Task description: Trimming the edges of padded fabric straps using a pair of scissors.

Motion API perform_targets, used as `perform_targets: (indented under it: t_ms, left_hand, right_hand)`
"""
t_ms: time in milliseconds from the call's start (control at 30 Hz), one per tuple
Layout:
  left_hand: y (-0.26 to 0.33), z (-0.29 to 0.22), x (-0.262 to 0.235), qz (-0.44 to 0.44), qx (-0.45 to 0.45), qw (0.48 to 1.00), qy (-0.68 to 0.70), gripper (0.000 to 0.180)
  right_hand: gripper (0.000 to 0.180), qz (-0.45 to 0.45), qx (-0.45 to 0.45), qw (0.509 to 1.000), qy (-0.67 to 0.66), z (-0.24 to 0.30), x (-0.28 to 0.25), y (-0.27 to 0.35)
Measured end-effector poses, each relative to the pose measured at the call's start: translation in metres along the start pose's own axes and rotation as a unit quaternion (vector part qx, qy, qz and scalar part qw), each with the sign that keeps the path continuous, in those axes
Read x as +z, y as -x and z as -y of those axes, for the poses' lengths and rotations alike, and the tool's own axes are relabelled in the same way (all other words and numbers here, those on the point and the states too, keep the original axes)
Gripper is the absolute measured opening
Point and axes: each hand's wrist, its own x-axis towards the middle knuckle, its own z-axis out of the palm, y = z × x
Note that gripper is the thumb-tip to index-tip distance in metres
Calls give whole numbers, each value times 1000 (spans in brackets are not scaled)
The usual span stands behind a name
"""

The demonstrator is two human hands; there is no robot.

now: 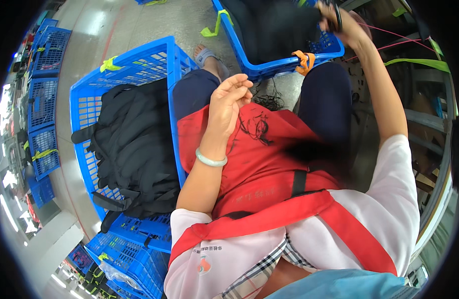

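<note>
Head view first: we sit with a red apron spread across our lap, black thread clippings scattered on it. Beside our left leg stands a big blue crate, and inside it lies a pile of black garments with straps hanging out. Ahead of our knees sits a second blue crate, also holding dark fabric; an orange strip is tied on its near rim and a yellow-green one on its left wall. More blue crates are stacked far off to the left. Our left hand hovers just above the apron, fingers loosely curled and apart, holding nothing, a pale bangle on the wrist. Our right hand reaches up over the far crate, closed around small dark scissors at the fabric's edge.
</note>
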Motion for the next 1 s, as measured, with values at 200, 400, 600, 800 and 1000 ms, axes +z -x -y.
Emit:
perform_targets:
  t_ms: [200,400,600,800,1000]
  left_hand:
    - [-13,24,31,68,-51,995,-51,24]
    - [4,7,17,-1,-49,995,-86,24]
    - [26,-19,14,17,132,985,-106,20]
    - [133,-54,-112,-246,239,921,-185,20]
    - [269,87,-378,-676,57,699,-227,25]
  right_hand:
    - [24,210,86,816,-532,-81,-138,-163]
    - [54,-150,208,961,100,-211,-25,-180]
    - [53,-47,43,921,386,-146,-47,-183]
    - [44,11,-63,899,434,-128,73,-69]
    - [36,66,-49,909,410,-147,94,-21]
